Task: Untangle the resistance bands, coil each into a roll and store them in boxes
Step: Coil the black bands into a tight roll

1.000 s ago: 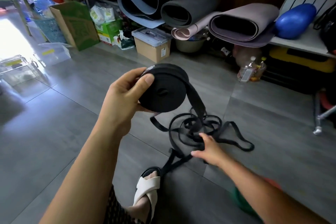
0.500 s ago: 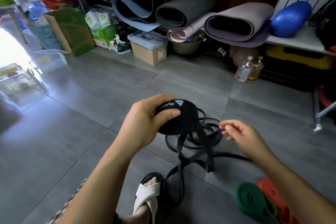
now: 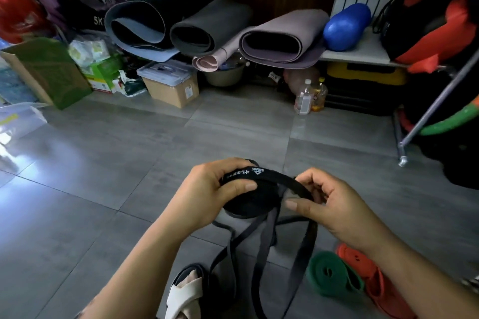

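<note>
Head view, near centre: the left hand (image 3: 207,194) grips a flat black band roll (image 3: 256,199), a matte disc with white print along its rim, thumb curled across its face. Just right, the right hand (image 3: 334,204) pinches the ribbon-like tail (image 3: 298,188) leaving the roll. Loose flat strands (image 3: 261,248) hang to the smooth grey tiled floor (image 3: 103,189). Near right lie a coiled green band (image 3: 329,276) and an orange-red band (image 3: 363,267), touching.
</note>
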Motion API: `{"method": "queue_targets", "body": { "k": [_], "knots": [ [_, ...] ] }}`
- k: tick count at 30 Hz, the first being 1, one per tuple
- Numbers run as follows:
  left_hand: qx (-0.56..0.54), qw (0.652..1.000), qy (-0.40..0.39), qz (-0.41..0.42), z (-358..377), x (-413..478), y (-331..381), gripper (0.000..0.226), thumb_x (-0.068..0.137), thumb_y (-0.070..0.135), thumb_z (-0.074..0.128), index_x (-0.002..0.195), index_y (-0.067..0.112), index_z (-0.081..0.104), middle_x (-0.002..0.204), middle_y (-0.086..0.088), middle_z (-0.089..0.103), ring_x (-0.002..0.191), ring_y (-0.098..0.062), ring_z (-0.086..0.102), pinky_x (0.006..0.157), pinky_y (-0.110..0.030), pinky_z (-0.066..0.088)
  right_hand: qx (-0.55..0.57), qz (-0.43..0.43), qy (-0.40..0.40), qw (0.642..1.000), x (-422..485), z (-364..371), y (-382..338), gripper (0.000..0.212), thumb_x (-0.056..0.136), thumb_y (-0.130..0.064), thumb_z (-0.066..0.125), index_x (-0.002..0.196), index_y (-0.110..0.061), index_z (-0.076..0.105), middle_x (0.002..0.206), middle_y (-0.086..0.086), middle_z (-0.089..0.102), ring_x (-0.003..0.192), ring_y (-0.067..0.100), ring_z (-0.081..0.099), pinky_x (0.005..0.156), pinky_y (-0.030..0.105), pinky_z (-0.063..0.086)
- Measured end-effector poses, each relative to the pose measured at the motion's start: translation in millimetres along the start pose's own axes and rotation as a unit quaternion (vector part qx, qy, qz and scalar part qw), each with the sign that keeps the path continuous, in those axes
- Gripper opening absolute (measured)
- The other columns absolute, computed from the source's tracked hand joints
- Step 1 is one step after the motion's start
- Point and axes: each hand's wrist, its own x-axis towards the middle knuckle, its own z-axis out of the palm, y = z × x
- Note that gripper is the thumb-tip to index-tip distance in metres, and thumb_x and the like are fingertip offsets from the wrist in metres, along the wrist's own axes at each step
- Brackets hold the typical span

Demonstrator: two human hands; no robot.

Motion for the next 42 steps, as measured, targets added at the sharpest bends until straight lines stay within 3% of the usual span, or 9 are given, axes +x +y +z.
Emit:
{"method": "queue_targets", "body": {
  "k": [3,6,11,18,23,25,31,36,42],
  "knots": [
    [0.001,1.000,-0.004,-0.002,16,10,2,0.011,0.078,0.025,0.070,0.087,0.032,0.067,0.078,0.019,0.068,0.077,0.002,0.063,0.069,-0.012,0.045,-0.118,-0.022,0.013,0.993,-7,-10,10,0.041,0.063,-0.057,0.068,0.099,-0.040,0.059,0.088,-0.014,0.059,0.075,0.005,0.052,0.066,0.013,0.040],
    [-0.004,0.999,-0.034,0.007,33,19,6,0.017,0.071,0.032,0.065,0.088,0.028,0.067,0.084,0.010,0.069,0.081,-0.005,0.064,0.073,-0.018,0.049,-0.128,-0.034,0.043,0.990,-11,-20,17,0.038,0.064,-0.051,0.069,0.096,-0.032,0.066,0.088,-0.011,0.061,0.081,0.005,0.052,0.068,0.010,0.038],
    [-0.050,0.997,-0.061,-0.006,52,31,11,0.017,0.072,0.029,0.066,0.088,0.034,0.067,0.091,0.006,0.070,0.085,-0.008,0.065,0.079,-0.024,0.052,0.053,0.039,-0.005,0.998,-11,-47,16,0.022,0.064,-0.011,0.076,0.083,-0.020,0.069,0.070,-0.012,0.071,0.066,-0.002,0.064,0.063,0.012,0.048],
    [-0.233,0.970,0.032,-0.053,75,39,16,0.016,0.077,0.014,0.061,0.090,0.021,0.069,0.079,0.003,0.072,0.074,-0.010,0.067,0.062,-0.025,0.057,0.171,0.023,0.068,0.983,-4,-60,26,0.025,0.055,-0.028,0.072,0.080,-0.025,0.072,0.084,-0.008,0.074,0.083,0.006,0.069,0.071,0.012,0.050],
    [-0.257,0.960,0.069,-0.083,88,44,18,0.017,0.085,0.012,0.057,0.098,0.017,0.066,0.084,0.001,0.072,0.081,-0.016,0.068,0.065,-0.034,0.059,0.065,0.012,0.079,0.995,-2,-70,23,0.019,0.063,-0.033,0.067,0.082,-0.035,0.068,0.087,-0.017,0.073,0.085,0.001,0.068,0.077,0.013,0.051],
    [-0.287,0.952,0.070,-0.084,92,45,20,0.018,0.084,0.014,0.056,0.099,0.015,0.066,0.084,0.001,0.073,0.081,-0.015,0.069,0.062,-0.033,0.059,0.107,0.020,0.083,0.991,-1,-72,22,0.022,0.062,-0.028,0.066,0.085,-0.030,0.067,0.084,-0.017,0.073,0.084,0.000,0.068,0.075,0.011,0.051],
    [-0.439,0.883,0.076,-0.147,105,40,17,0.041,0.076,0.029,0.057,0.110,0.007,0.060,0.106,-0.010,0.070,0.095,-0.027,0.068,0.068,-0.043,0.059,0.278,0.098,0.110,0.949,-7,-58,34,0.027,0.059,-0.022,0.068,0.085,-0.017,0.072,0.089,0.000,0.075,0.085,0.013,0.069,0.072,0.017,0.054],
    [-0.517,0.830,0.049,-0.202,118,35,13,0.044,0.081,0.030,0.053,0.117,0.006,0.054,0.114,-0.014,0.066,0.103,-0.031,0.065,0.078,-0.045,0.057,0.297,0.123,0.121,0.939,-9,-56,36,0.023,0.061,-0.019,0.066,0.082,-0.014,0.071,0.084,0.001,0.075,0.080,0.012,0.070,0.067,0.017,0.054],
    [-0.268,0.947,-0.059,-0.164,95,47,12,0.029,0.088,0.010,0.054,0.116,0.014,0.058,0.104,-0.006,0.069,0.087,-0.014,0.069,0.064,-0.027,0.058,0.170,0.124,0.073,0.975,-8,-87,25,0.016,0.070,-0.012,0.067,0.084,-0.017,0.069,0.080,-0.007,0.074,0.079,0.005,0.069,0.066,0.010,0.051]
  ]
}}
